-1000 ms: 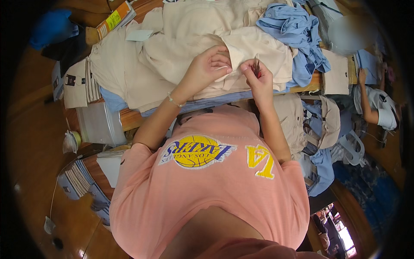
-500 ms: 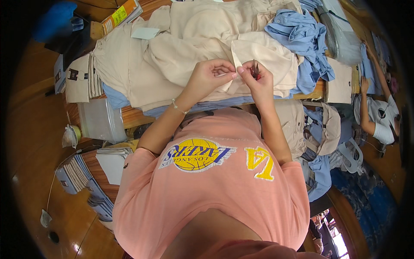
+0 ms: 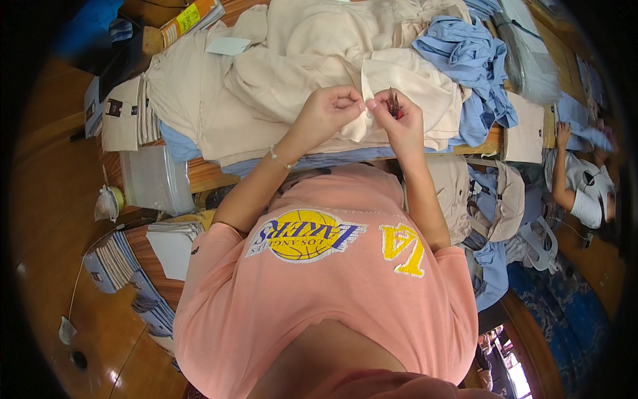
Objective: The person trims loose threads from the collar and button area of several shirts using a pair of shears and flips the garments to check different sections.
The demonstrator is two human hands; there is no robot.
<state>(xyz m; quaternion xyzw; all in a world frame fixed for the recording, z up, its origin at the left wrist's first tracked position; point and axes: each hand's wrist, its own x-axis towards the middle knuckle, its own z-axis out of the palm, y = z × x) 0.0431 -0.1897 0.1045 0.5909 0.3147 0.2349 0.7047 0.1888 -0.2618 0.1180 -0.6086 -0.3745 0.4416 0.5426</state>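
A beige cloth garment (image 3: 292, 83) lies spread and rumpled over the work table. Above its near part, my left hand (image 3: 331, 112) is closed, thumb and forefinger pinching the garment's pale edge. Close beside it, my right hand (image 3: 403, 125) pinches the same edge between thumb and forefinger. Tucked in the right hand's curled fingers are small dark-bladed thread snips (image 3: 393, 102) with a bit of red, blades pointing away from me. Between the hands, a narrow strip of the edge stands up and a flap hangs below the fingertips.
Crumpled blue garments (image 3: 462, 63) lie at the right of the pile, next to clear plastic bags (image 3: 525, 60). Folded beige garments (image 3: 121, 118) are stacked at the left, above a clear plastic pack (image 3: 156, 179). A white tag (image 3: 228, 46) rests on the cloth. Another person (image 3: 585, 179) works at far right.
My left hand's fingers have curled in more, and the flap of cloth beneath the fingertips hangs differently. My right hand keeps the snips. At far right, the other person's arms have moved.
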